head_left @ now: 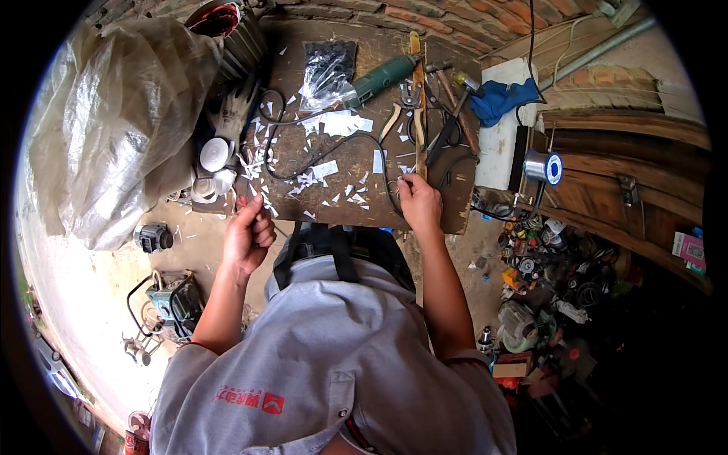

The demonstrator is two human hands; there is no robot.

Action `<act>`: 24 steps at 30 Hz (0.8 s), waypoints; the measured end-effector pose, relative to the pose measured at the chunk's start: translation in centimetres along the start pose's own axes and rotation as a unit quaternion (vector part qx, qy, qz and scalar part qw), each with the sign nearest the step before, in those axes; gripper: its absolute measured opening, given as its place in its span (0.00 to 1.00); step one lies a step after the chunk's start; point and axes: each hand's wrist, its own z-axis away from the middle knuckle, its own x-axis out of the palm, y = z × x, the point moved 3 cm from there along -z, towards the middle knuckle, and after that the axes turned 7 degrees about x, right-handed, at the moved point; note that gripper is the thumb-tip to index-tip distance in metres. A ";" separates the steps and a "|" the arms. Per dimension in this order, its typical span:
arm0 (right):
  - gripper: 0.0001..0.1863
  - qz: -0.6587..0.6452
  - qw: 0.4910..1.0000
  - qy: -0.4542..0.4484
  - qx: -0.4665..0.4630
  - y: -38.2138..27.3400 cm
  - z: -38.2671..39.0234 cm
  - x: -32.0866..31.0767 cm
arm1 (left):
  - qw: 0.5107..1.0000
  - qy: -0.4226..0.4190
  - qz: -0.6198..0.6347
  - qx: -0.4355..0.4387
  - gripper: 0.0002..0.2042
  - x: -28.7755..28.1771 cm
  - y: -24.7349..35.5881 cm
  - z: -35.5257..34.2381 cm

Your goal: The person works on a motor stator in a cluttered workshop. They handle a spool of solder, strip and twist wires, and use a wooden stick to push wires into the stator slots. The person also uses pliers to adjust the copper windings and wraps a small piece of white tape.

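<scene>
My left hand is closed at the left front corner of the worktable, its thumb and finger pinched near a small reddish bit too small to name. At the front edge on the right, my right hand is closed, fingertips together beside a thin loop of the black cable. What those fingers hold, if anything, is hidden. White paper scraps lie scattered between both hands. Beyond the right hand are cream-handled pliers, a long yellowish strip and a green power tool.
A hammer and a clear bag of dark pieces lie farther back. Plastic sheeting bulges at the left, near a white roll. At the right are a blue cloth, a wire spool and piled machine parts.
</scene>
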 end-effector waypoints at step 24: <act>0.06 -0.538 0.838 -0.087 0.008 -2.1 6.1 -2.7 | 0.988 -0.105 -0.101 -0.058 0.14 7.0 -5.0 -2.1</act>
